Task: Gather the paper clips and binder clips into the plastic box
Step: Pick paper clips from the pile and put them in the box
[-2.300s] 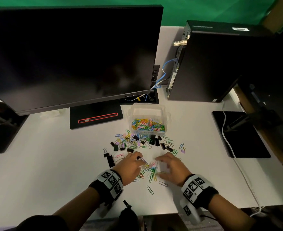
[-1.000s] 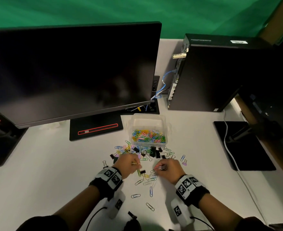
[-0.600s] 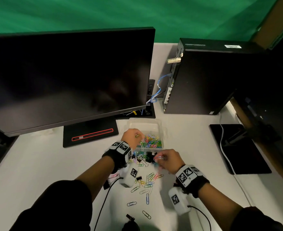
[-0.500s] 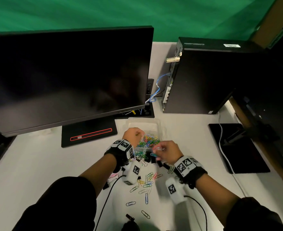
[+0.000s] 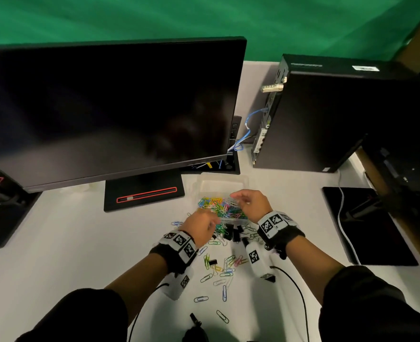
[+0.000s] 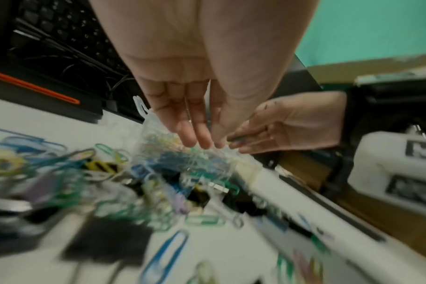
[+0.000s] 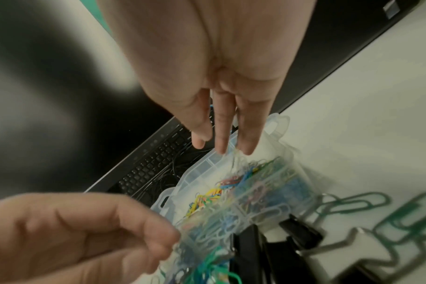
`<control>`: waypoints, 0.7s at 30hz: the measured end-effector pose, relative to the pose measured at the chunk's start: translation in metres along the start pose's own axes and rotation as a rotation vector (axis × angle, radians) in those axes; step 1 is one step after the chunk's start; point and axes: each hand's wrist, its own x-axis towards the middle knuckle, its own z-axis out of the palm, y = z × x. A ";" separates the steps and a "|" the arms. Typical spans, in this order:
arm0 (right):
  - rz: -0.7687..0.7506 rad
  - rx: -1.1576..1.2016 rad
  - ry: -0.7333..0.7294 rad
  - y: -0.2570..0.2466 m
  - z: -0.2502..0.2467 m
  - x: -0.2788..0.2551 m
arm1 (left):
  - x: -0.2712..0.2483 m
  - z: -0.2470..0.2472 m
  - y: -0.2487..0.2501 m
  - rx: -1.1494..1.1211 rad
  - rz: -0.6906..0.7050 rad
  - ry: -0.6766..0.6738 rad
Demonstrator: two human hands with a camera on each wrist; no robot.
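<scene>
Right hand [image 5: 249,204] is now hovering over the plastic box [image 5: 222,180], fingers straight, dropping paper clips [image 5: 218,207] in; half a second back it was short of the box, pinching them. Left hand [image 5: 200,224] is pulling back to the box's near edge, fingers relaxed, empty. Loose paper clips and binder clips [image 5: 231,233] are still lying in front of the box.

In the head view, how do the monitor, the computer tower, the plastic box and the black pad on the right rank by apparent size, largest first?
1. monitor
2. computer tower
3. black pad
4. plastic box, partly hidden by the right hand

The wide lens distorts, so this is apparent size only.
</scene>
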 end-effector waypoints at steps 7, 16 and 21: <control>-0.110 -0.104 -0.086 0.010 0.018 -0.032 | -0.028 0.028 -0.014 0.366 0.119 -0.186; -0.198 -0.467 -0.274 0.042 0.044 -0.061 | -0.074 0.047 -0.021 0.445 0.167 -0.356; -0.183 -0.484 -0.285 0.046 0.037 -0.069 | -0.089 0.037 -0.012 0.412 0.113 -0.423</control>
